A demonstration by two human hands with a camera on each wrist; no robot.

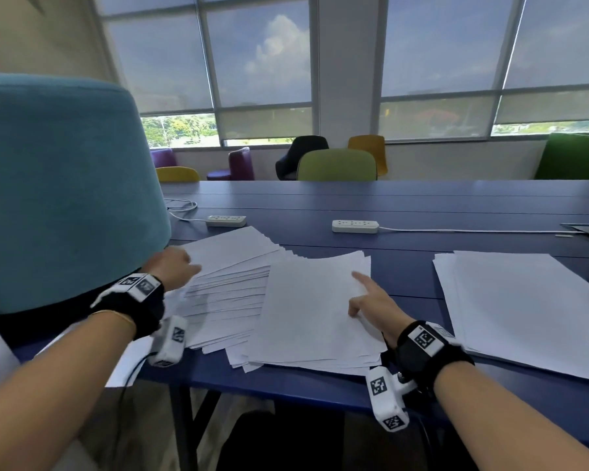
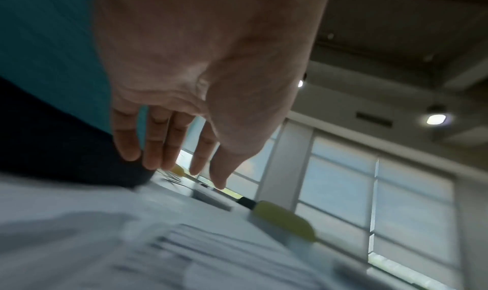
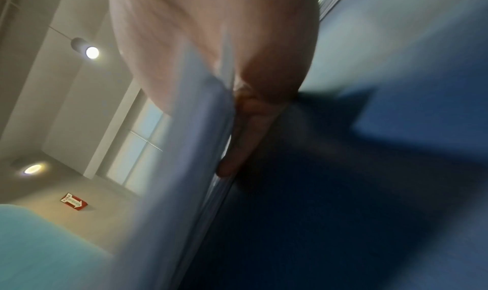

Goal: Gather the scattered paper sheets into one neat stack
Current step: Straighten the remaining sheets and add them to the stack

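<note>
while the right hand (image 1: pixel 371 302) pinches the white paper bundle (image 1: pixel 315 311) and left-hand fingers (image 2: pixel 156 148) hover spread, the fanned white sheets (image 1: pixel 228 287) could slide off the blue bench (image 1: pixel 405 205).

White paper sheets (image 1: pixel 232 283) are lying fanned across the near side of a blue table, their edges stepping out in an untidy spread toward the left. A thicker bundle (image 1: pixel 315 311) is sitting on top of that spread at its right end, corners roughly aligned, its right edge lifting off the tabletop in the right-wrist view (image 3: pixel 200 111). Well apart to the right, a second pile (image 1: pixel 524 307) is lying flat and nearly squared, a few lower sheets peeking out along its left edge.
</note>
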